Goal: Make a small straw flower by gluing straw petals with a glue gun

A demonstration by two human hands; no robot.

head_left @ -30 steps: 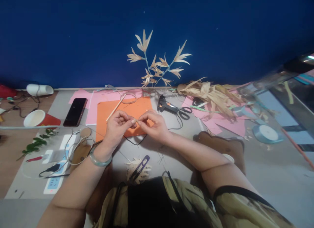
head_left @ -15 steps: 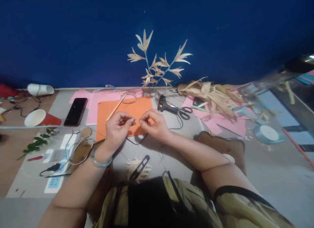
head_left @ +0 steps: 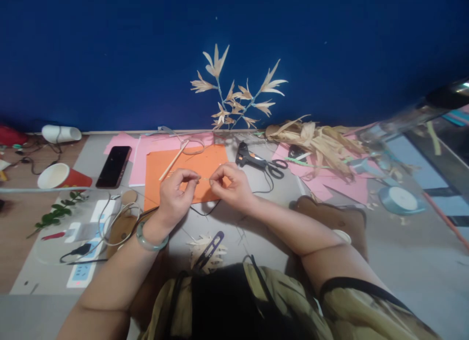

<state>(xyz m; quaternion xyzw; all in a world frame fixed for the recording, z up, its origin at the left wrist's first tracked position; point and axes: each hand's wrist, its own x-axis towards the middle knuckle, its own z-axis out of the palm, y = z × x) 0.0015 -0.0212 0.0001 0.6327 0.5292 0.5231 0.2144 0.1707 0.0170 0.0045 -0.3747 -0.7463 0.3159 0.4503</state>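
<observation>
Over the orange sheet (head_left: pixel 186 159), my left hand (head_left: pixel 176 196) is closed in a pinch, its thumb and forefinger close together. Facing it from the right, my right hand (head_left: pixel 234 186) pinches too. A very thin pale strand (head_left: pixel 204 179) spans the small gap between both sets of fingertips; its ends are hidden in the fingers and its kind is too fine to tell. A slim pale stick (head_left: pixel 174 160) lies on the sheet just beyond my left hand. The black glue gun (head_left: pixel 252 159) and black-handled scissors (head_left: pixel 276 169) lie right of my right hand.
Dried husks (head_left: pixel 315 142) are heaped at the back right, near a ribbon roll (head_left: pixel 397 201). Husk flowers on stems (head_left: pixel 236 103) stand at the back. Leftward are a phone (head_left: pixel 114 167), a paper cup (head_left: pixel 66 176) and a power strip (head_left: pixel 81 271). A purple-handled cutter (head_left: pixel 212 249) lies near me.
My left fingertips have drawn slightly left, widening the gap between the hands. The small yellowish bit seen at them before now shows as a thin strand. My right hand has hardly moved.
</observation>
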